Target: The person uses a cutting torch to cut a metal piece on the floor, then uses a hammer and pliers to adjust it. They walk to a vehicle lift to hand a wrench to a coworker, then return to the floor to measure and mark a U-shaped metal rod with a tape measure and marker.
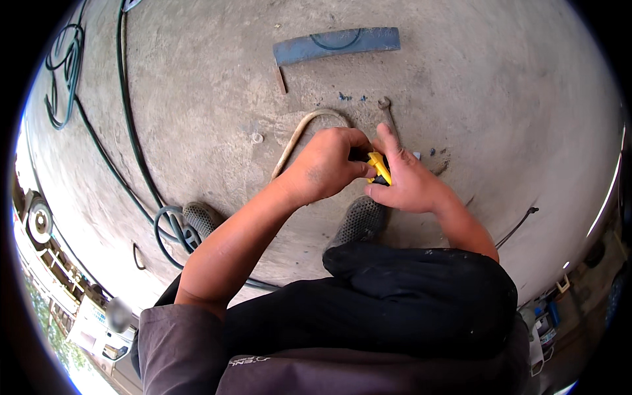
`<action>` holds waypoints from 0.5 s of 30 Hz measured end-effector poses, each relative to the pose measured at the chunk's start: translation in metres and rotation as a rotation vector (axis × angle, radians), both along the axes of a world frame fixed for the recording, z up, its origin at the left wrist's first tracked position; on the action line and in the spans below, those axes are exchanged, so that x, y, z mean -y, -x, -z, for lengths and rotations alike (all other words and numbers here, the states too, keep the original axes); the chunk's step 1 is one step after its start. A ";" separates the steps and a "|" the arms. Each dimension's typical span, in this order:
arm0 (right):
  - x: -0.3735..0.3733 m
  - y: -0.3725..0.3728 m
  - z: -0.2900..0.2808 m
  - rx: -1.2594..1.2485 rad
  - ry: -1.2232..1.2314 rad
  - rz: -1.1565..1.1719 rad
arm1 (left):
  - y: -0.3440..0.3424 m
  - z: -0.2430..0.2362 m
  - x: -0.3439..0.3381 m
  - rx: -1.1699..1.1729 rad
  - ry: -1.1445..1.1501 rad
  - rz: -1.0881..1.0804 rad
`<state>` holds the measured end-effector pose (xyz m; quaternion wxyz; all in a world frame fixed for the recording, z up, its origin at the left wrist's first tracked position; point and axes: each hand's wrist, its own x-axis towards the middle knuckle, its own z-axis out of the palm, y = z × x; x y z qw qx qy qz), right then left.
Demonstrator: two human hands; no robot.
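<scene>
Both my hands meet in front of my knees around a small yellow and black tool [380,169], its exact kind hidden by the fingers. My left hand [327,164] is closed, thumb and fingers pressed against the tool's left side. From the right, my right hand [418,179] grips the same tool, thumb along its lower end. Beyond the hands a metal wrench [387,113] lies on the concrete. A bent beige hose [296,136] curves on the floor next to my left hand, partly covered by it.
A curved blue strip [342,47] lies farther off, with a thin brown piece [281,80] at its left end. Dark green hoses [128,125] run along the left and loop by my shoe [201,218]. A thin black rod [517,227] lies at the right.
</scene>
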<state>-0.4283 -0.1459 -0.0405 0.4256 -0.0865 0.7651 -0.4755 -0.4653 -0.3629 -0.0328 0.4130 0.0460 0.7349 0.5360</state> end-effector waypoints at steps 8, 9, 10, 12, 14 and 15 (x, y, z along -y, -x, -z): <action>-0.011 0.041 -0.006 -0.021 -0.170 -0.236 | 0.009 -0.009 0.017 -0.049 0.158 -0.144; -0.018 0.051 -0.006 -0.047 -0.191 -0.251 | 0.011 -0.008 0.027 0.011 0.152 -0.226; -0.025 0.061 -0.005 -0.068 -0.237 -0.275 | 0.015 -0.007 0.038 0.002 0.142 -0.259; -0.045 0.090 -0.006 -0.061 -0.322 -0.321 | 0.025 -0.002 0.063 -0.037 0.140 -0.409; -0.068 0.122 -0.012 -0.052 -0.414 -0.344 | 0.040 0.005 0.089 -0.098 0.098 -0.582; -0.076 0.140 -0.012 -0.110 -0.484 -0.388 | 0.048 0.009 0.099 -0.051 0.123 -0.689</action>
